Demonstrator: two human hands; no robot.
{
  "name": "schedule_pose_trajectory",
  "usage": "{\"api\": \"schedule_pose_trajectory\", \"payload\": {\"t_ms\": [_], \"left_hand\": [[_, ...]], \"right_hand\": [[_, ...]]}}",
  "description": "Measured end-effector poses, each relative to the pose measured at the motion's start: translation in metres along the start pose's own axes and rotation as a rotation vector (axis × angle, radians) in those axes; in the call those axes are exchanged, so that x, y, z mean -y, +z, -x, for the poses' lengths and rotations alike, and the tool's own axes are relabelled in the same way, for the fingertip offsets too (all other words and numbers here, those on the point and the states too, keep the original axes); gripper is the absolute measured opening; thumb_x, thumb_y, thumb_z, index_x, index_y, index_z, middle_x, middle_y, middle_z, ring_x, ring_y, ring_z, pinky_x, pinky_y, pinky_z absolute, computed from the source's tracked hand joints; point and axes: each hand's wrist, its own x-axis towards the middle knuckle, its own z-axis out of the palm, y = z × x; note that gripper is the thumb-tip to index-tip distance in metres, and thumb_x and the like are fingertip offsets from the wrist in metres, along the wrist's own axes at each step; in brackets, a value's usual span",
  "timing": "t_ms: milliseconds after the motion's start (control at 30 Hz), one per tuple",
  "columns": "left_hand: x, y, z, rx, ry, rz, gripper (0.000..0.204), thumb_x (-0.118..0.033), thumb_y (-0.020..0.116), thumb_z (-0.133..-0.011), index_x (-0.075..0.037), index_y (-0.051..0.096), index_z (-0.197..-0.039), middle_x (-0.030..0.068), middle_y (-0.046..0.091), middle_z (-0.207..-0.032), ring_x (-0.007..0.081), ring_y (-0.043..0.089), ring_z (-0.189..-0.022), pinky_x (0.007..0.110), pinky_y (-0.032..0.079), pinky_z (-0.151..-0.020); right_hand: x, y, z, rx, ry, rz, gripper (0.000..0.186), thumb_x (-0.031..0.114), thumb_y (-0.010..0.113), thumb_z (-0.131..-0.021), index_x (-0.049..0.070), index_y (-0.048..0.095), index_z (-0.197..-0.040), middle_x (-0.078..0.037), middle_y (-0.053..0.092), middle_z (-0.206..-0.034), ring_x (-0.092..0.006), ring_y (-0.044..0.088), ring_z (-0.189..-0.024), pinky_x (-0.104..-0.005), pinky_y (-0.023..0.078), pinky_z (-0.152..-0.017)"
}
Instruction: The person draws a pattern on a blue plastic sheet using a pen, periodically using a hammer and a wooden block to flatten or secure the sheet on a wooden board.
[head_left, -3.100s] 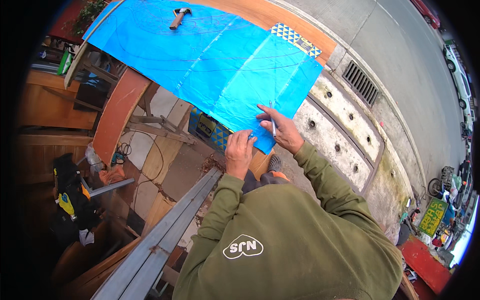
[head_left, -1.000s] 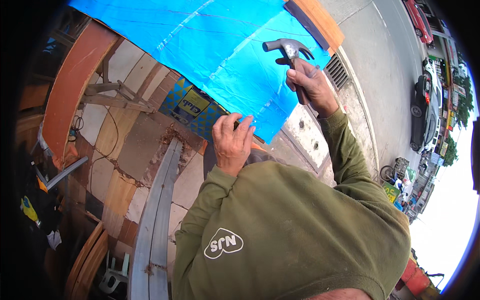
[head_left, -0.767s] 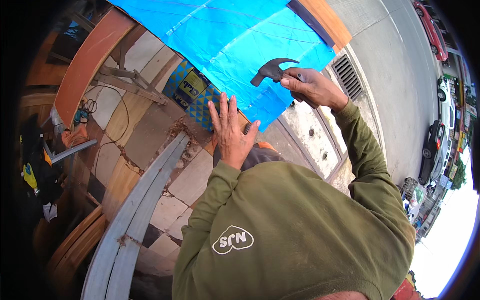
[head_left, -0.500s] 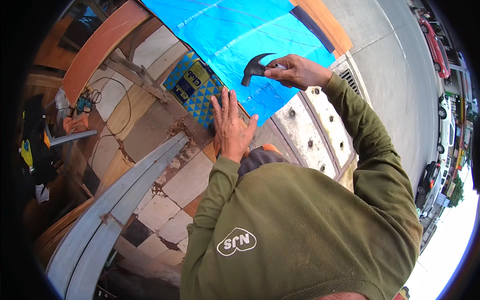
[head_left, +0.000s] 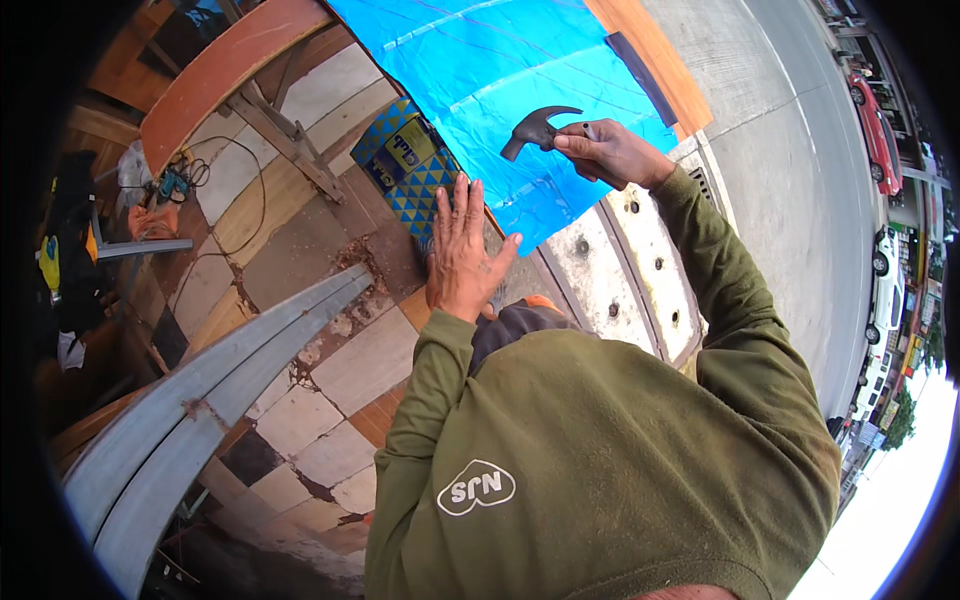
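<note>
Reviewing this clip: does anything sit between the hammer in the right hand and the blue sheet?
Nothing visible stands between the hammer in the right hand and the blue sheet. The left hand is at the sheet's near edge, lower in view than the hammer's head.

Hammer (head_left: pixel 528 132) in R hand (head_left: pixel 614 153) over sheet (head_left: pixel 505 85); box (head_left: pixel 408 165) L of it, nr L hand (head_left: pixel 466 258).

The bare left grip (head_left: pixel 464 262) stretches its fingers (head_left: pixel 474 210) forward from a bent, olive-green-sleeved left arm (head_left: pixel 430 385), while the bare right grip (head_left: pixel 615 156) curls tightly before a bent, olive-green-sleeved right arm (head_left: pixel 738 275).
</note>
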Motion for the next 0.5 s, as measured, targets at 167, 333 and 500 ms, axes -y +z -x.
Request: {"api": "schedule_pose_trajectory", "payload": {"t_ms": [167,333,500], "left_hand": [[0.001,-0.002,0.001,0.012,-0.018,-0.011,0.101,-0.043,0.081,-0.092,-0.008,0.030,-0.171,0.0216,0.025,-0.178,0.0540,0.022,-0.161,0.060,0.026,-0.129],[0.001,-0.003,-0.001,0.021,0.004,0.004,0.100,-0.043,0.082,-0.092,-0.008,0.031,-0.171,0.0226,0.025,-0.177,0.0537,0.023,-0.161,0.060,0.026,-0.130],[0.002,0.000,-0.001,0.007,0.021,0.002,0.101,-0.044,0.083,-0.092,-0.008,0.031,-0.171,0.0233,0.027,-0.176,0.0533,0.023,-0.161,0.060,0.027,-0.130]], "right_hand": [[-0.020,0.051,0.030,-0.410,0.040,-0.398,0.044,0.047,0.065,-0.110,0.003,0.070,-0.105,0.001,0.057,-0.072,-0.0079,0.057,-0.067,-0.0250,0.040,-0.057],[-0.037,0.141,0.065,-0.691,0.025,-0.733,0.044,0.044,0.061,-0.112,0.002,0.071,-0.112,0.001,0.058,-0.072,-0.0081,0.057,-0.065,-0.0247,0.041,-0.059],[-0.040,0.176,0.069,-0.533,0.104,-0.710,0.045,0.045,0.059,-0.112,0.001,0.070,-0.120,0.001,0.059,-0.072,-0.0062,0.053,-0.061,-0.0228,0.038,-0.056]]}}
